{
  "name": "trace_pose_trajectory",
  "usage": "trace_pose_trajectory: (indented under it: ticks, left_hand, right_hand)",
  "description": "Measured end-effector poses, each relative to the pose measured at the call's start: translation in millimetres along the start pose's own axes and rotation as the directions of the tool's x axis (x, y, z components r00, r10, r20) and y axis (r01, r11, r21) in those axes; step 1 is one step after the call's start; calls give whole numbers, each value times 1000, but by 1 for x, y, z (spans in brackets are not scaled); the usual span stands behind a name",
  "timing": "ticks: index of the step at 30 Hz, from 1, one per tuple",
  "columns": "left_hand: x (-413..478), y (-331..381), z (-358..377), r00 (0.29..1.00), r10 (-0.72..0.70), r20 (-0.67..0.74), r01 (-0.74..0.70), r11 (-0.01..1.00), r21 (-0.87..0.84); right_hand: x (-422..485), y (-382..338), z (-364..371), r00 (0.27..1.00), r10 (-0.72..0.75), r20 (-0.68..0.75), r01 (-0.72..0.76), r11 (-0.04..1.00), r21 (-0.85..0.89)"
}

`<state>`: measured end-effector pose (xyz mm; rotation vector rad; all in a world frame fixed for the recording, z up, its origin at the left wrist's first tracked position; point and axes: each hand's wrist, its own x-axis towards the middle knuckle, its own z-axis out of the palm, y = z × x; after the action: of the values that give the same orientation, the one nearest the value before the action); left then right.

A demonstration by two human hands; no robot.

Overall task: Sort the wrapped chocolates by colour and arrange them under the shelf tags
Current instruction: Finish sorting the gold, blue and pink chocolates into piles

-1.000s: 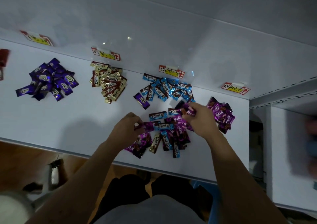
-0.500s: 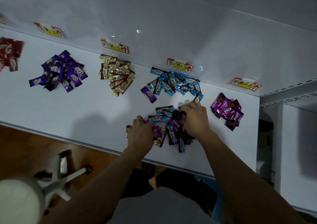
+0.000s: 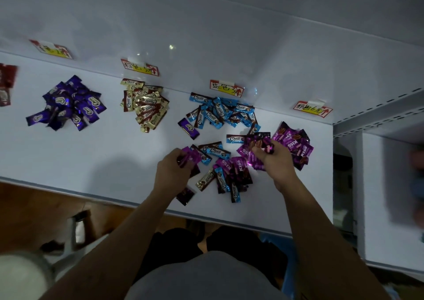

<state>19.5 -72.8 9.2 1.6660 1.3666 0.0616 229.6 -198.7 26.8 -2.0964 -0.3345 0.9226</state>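
Holding several slick wrappers at once, you risk one slipping onto the blue pile (image 3: 220, 112) at 12 o'clock of the mixed heap (image 3: 227, 173). Your right hand (image 3: 274, 162) pinches a bunch of pink chocolates (image 3: 259, 142) in curled fingers, just at 9 o'clock of the pink pile (image 3: 296, 143). Your left hand (image 3: 171, 171) grips a second pink bunch (image 3: 191, 156) at the heap's 9 o'clock.

Both bare forearms reach in from the near side toward the far side, the left one slanting to the right and the right one slanting to the left. The left hand (image 3: 171, 170) shows its back, its fingers curled round a pink wrapped chocolate (image 3: 191, 155). To its right and apart from it, the right hand (image 3: 276, 160), also back up, pinches dark wrapped chocolates (image 3: 261, 143) at its fingertips.
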Motion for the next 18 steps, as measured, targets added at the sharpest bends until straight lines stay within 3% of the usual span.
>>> trace_pose_trajectory:
  ticks: [5,9,13,15,18]
  left_hand:
    - [-8,-12,-20,1000,-20,1,20,999,-31]
    - [-24,-34,-25,993,-113,20,115,981,-154]
    - [-39,-47,-13,946,-319,-60,288,911,-295]
    - [-42,-47,-4,928,-357,-110,318,909,-270]
    - [-43,-48,8,956,-256,-145,237,962,-139]
  right_hand:
    - [-4,14,3,998,54,24,-52,995,-86]
    - [-9,18,16,1000,3,23,3,965,-263]
    - [-12,22,37,996,11,94,37,864,-502]
    - [-11,28,48,999,-3,52,34,801,-598]
    - [-17,29,56,1000,-2,24,18,718,-696]
